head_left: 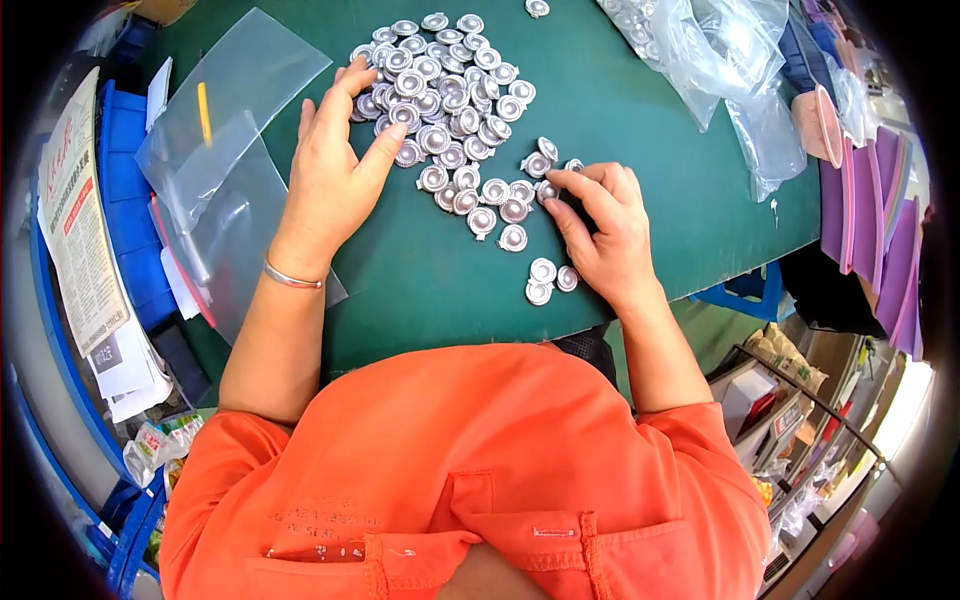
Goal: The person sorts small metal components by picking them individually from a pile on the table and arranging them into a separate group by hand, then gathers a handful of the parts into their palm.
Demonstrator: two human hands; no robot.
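Many small round silver metal parts (455,95) lie heaped on the green table (430,290). My left hand (338,165) rests at the left side of the heap, fingers apart, its fingertips touching the outer parts. To the right of the heap, my right hand (605,225) pinches a single metal part (546,191) between thumb and forefinger. A few loose parts (513,238) lie between the heap and my right hand. Nearer to me sits a small group of three parts (541,271).
Clear plastic sheets (225,130) with a yellow stick (204,113) lie at the left. Blue bins (135,200) and a newspaper (80,220) stand beyond them. Plastic bags (720,60) lie at the back right, near purple folders (870,200). One part (537,8) lies at the far edge.
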